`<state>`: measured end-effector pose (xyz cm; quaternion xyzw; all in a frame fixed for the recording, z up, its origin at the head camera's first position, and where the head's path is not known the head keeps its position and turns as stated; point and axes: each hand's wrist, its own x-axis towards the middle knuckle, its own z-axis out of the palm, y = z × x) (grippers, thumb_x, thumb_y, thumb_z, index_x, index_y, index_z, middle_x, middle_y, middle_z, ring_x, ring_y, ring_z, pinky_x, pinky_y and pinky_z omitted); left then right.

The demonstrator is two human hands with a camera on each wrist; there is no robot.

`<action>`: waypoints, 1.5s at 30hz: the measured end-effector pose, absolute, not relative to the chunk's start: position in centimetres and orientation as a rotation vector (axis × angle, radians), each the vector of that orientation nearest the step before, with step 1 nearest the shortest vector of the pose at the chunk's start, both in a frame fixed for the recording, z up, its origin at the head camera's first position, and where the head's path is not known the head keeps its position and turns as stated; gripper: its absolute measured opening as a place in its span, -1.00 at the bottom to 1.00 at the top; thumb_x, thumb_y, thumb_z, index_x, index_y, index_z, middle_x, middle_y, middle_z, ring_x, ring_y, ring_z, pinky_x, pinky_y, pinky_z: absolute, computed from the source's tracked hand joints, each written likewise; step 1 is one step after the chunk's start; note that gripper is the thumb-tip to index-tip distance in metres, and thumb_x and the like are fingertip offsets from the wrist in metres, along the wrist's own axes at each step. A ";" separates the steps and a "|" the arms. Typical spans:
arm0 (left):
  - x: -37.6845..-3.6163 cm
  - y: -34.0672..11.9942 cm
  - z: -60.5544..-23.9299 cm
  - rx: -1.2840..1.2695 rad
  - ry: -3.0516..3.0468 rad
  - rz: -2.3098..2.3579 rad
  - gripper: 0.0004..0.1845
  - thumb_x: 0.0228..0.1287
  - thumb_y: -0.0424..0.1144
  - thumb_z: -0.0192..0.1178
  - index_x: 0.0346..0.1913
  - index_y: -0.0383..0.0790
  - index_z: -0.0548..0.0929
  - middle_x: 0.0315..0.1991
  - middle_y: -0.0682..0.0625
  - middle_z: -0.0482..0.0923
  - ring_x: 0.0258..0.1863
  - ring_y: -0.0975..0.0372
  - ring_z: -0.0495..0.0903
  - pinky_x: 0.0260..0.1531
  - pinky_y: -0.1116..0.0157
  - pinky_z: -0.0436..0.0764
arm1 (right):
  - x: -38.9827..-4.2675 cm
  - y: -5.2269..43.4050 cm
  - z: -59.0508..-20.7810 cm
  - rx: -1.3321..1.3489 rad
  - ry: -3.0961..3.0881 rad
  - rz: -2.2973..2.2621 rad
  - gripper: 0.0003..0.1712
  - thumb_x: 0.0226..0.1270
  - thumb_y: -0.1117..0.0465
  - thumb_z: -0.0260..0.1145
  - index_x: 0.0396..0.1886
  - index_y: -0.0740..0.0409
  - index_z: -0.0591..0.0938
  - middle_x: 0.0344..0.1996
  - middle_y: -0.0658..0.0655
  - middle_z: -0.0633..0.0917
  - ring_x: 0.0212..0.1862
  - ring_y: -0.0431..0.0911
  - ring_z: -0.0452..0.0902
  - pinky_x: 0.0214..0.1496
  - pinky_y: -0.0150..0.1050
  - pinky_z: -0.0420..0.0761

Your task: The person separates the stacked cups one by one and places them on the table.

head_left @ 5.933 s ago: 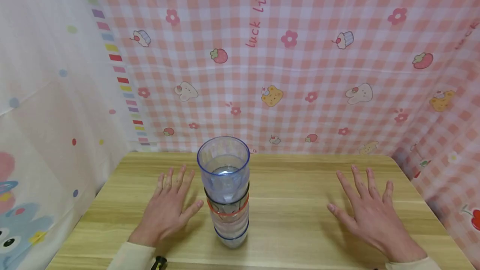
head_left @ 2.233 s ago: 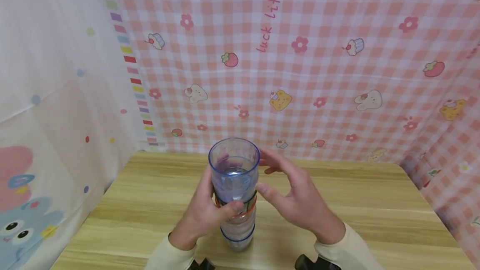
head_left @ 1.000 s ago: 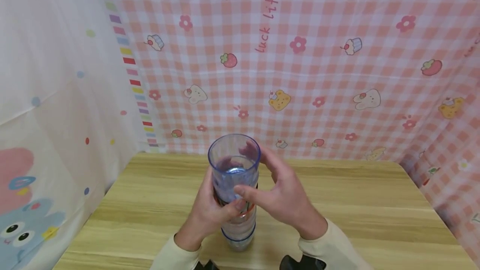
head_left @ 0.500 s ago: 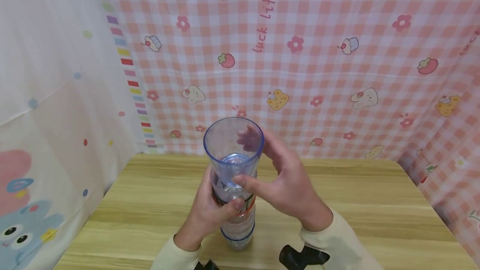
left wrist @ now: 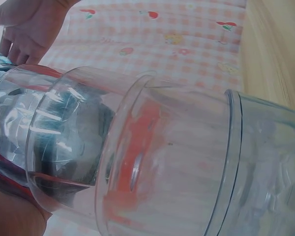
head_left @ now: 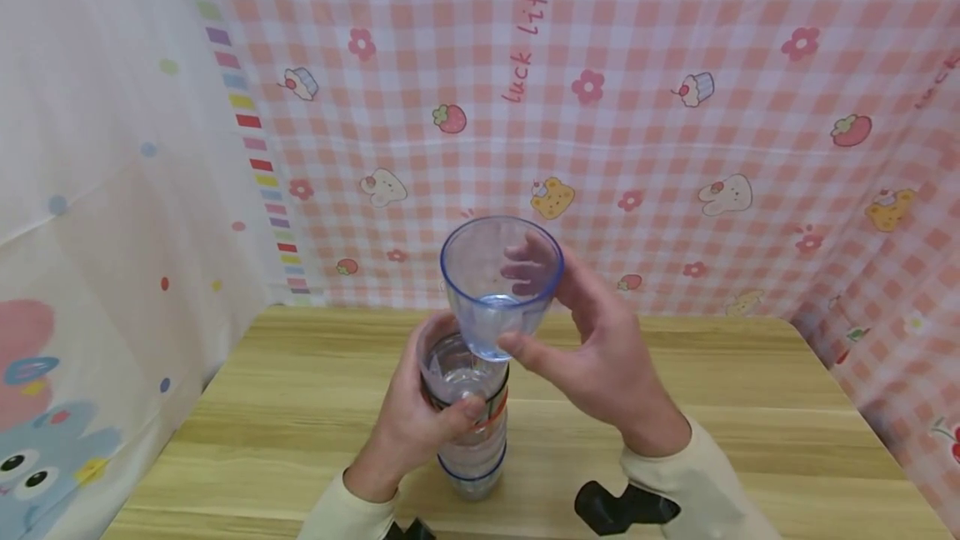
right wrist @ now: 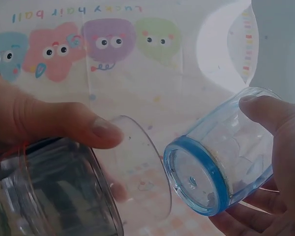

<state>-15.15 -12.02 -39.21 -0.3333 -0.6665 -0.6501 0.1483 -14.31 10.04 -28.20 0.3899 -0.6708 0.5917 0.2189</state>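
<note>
Right hand point(head_left: 600, 357) was raised above the stack, thumb and fingers curled round the blue-rimmed cup point(head_left: 501, 286); cup was held clear of the stack, tilted, mouth toward the camera. In the right wrist view the cup's blue base point(right wrist: 199, 174) was seen facing the lens, with fingertips point(right wrist: 265, 110) wrapped over its wall. Left hand point(head_left: 416, 419) was wrapped round the cup stack point(head_left: 467, 407) at mid height, thumb across the front near the red band; stack was kept upright on the wooden surface point(head_left: 750, 407), near its front edge. In the left wrist view nested clear cups point(left wrist: 137, 162) with a red rim were seen close up. Cream sleeves were worn on both arms. "Luck life" was printed on the pink checked backdrop point(head_left: 675, 148); "Lucky hair ball" was read mirrored on the side curtain point(right wrist: 78, 39).
</note>
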 end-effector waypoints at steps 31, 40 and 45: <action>-15.2 -12.0 -39.2 -0.991 -1.874 -1.893 -0.06 0.39 0.15 0.45 0.56 -0.28 0.23 0.36 -0.33 0.48 0.23 0.22 0.64 0.25 0.31 0.67 | -15.2 13.8 -31.0 0.860 -1.888 1.635 -0.06 0.16 0.64 0.49 0.56 0.20 0.47 0.30 0.27 0.68 0.27 -0.09 0.71 0.41 -0.34 0.62; -15.1 -12.1 -39.2 -0.988 -1.880 -1.876 -0.08 0.41 0.13 0.44 0.57 -0.26 0.23 0.36 -0.36 0.48 0.23 0.22 0.64 0.24 0.30 0.68 | -15.3 14.7 -32.0 0.786 -1.961 1.615 -0.12 0.17 0.65 0.50 0.51 0.22 0.51 0.30 0.22 0.69 0.28 -0.14 0.70 0.40 -0.39 0.61; -15.1 -12.1 -39.3 -0.989 -1.874 -1.881 -0.09 0.41 0.10 0.44 0.57 -0.27 0.23 0.36 -0.36 0.48 0.23 0.21 0.64 0.24 0.28 0.68 | -15.4 15.2 -32.4 0.747 -2.001 1.609 -0.10 0.15 0.64 0.51 0.52 0.23 0.49 0.31 0.22 0.68 0.28 -0.17 0.69 0.40 -0.41 0.61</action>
